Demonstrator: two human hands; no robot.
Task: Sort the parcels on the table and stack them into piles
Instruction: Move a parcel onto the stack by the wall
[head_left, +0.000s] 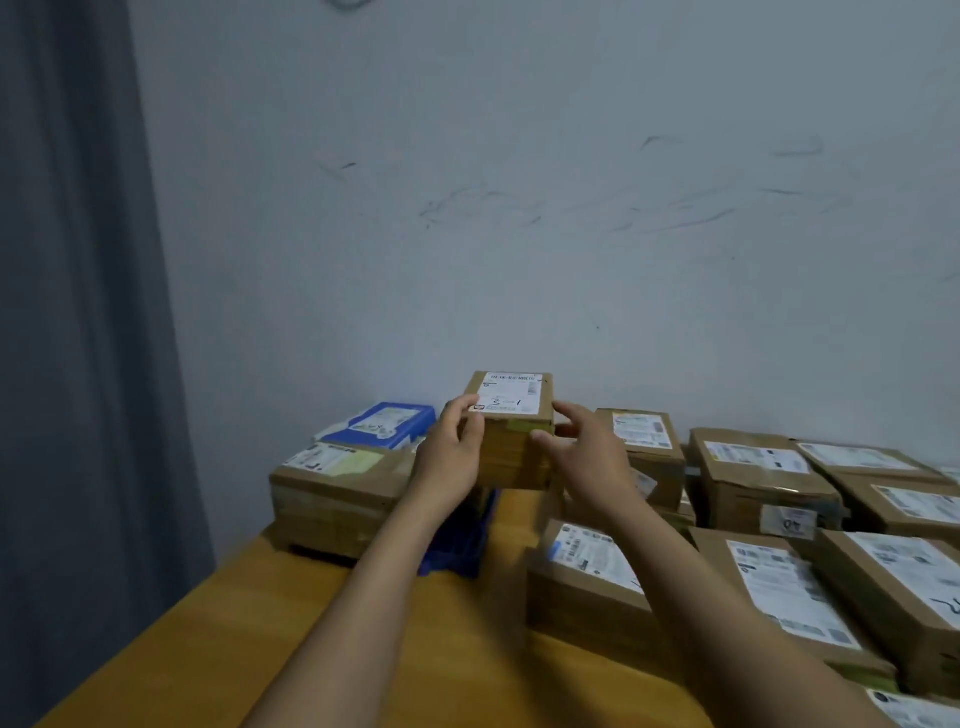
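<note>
Box: small box, far centre, just above a blue crate.
Left hand: fingers curled round its left side.
Right hand: thumb and fingers clasp its right corner.
Doing it well: keep it level, label up, and set it squarely on its pile.
In the way: a brown parcel on the left and crowded parcels on the right.

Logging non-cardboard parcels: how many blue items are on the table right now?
2. A blue-and-white parcel sits at the back left; a dark blue item lies below the held box. More may be hidden.
</note>
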